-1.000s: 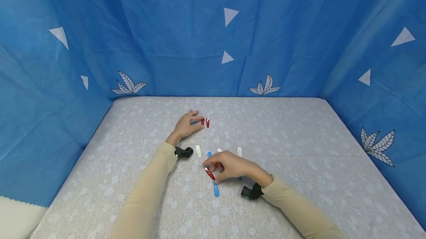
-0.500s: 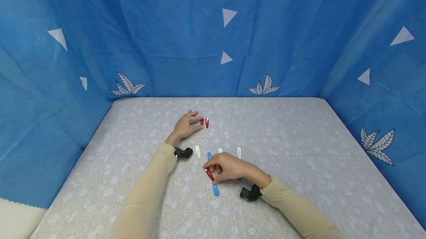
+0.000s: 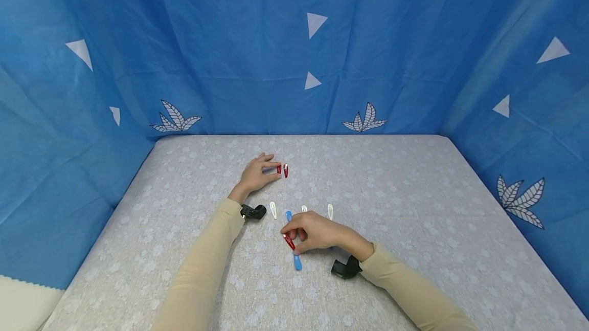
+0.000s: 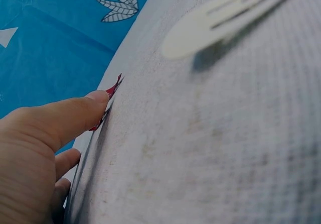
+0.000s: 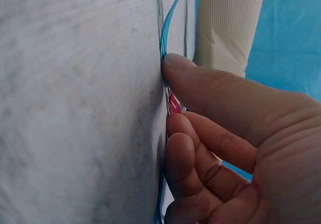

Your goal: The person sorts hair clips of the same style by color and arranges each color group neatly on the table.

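Observation:
On the far part of the table, my left hand (image 3: 258,173) pinches a small red snap hair clip (image 3: 278,169) between thumb and finger. A second red hair clip (image 3: 286,171) lies just right of it. In the left wrist view the thumb covers part of the pinched red clip (image 4: 114,87). Nearer, my right hand (image 3: 315,231) holds another red hair clip (image 3: 289,241) by its ends, low at the cloth. A blue hair clip (image 3: 297,262) lies just below that thumb, and another blue clip (image 3: 289,216) shows beyond the fingers. The right wrist view shows the red clip (image 5: 175,104) only partly.
White hair clips lie in a loose row: one on the left (image 3: 273,210), one partly behind the right hand (image 3: 304,208), one on the right (image 3: 330,212). A pale patterned cloth (image 3: 400,182) covers the table. Blue curtains (image 3: 257,54) enclose the back and sides.

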The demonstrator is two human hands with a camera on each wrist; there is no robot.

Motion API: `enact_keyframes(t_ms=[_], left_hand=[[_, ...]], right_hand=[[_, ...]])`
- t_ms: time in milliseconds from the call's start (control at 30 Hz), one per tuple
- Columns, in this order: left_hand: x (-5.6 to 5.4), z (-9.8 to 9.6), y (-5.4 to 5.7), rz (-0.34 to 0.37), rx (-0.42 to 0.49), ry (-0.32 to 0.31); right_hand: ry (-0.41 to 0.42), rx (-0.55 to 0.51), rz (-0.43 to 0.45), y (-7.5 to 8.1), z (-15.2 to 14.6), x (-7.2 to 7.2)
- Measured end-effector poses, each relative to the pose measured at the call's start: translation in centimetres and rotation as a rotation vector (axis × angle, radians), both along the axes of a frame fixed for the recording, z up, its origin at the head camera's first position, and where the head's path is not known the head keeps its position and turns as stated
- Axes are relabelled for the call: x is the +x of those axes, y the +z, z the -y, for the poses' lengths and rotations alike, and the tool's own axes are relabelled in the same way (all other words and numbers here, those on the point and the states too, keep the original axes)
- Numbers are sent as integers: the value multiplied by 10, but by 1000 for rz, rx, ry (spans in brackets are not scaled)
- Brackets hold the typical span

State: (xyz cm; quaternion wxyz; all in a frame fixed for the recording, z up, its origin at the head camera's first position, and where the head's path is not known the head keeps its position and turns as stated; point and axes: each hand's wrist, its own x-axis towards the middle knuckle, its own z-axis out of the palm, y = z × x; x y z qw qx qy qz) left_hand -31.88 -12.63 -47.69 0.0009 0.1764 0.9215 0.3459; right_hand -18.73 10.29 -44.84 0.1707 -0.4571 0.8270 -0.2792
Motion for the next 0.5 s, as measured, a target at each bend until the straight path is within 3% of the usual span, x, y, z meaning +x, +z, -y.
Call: enact_keyframes(t_ms=[500], left_hand=[[-1, 0, -1, -18, -11, -9]], right_hand=[[-12, -50, -11, 4, 0, 0]])
